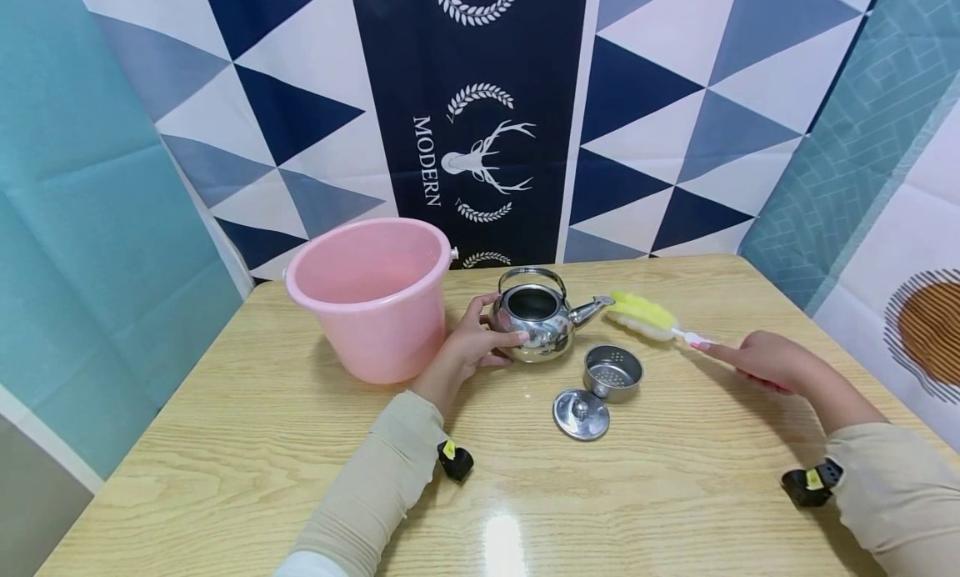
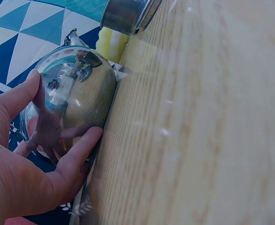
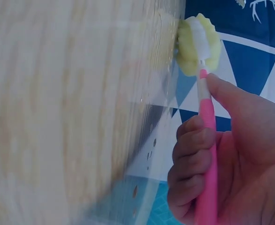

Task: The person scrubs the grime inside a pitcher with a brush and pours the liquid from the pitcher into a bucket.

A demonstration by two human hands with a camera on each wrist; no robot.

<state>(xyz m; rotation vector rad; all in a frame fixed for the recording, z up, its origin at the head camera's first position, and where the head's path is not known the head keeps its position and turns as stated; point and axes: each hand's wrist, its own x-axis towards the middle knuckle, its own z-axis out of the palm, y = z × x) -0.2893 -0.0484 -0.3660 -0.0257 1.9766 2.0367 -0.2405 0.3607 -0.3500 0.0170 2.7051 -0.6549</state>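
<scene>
A shiny steel teapot [image 1: 542, 331] stands on the table without its lid, its handle upright and spout toward the right. My left hand [image 1: 480, 335] holds its left side, with thumb and fingers spread round the belly; in the left wrist view the teapot [image 2: 76, 103] mirrors that hand [image 2: 39, 154]. My right hand [image 1: 765, 360] grips the pink handle [image 3: 207, 154] of a sponge brush, fingers curled round it and thumb along the shaft. The brush's yellow and white sponge head [image 1: 641, 314] lies close to the spout tip.
In front of the teapot sit a perforated steel strainer [image 1: 613, 373] and a round knobbed lid [image 1: 581, 414], side by side. A pink bucket [image 1: 375, 310] stands left of the teapot. Patterned cloth [image 1: 300, 102] hangs behind the wooden table [image 1: 225, 477].
</scene>
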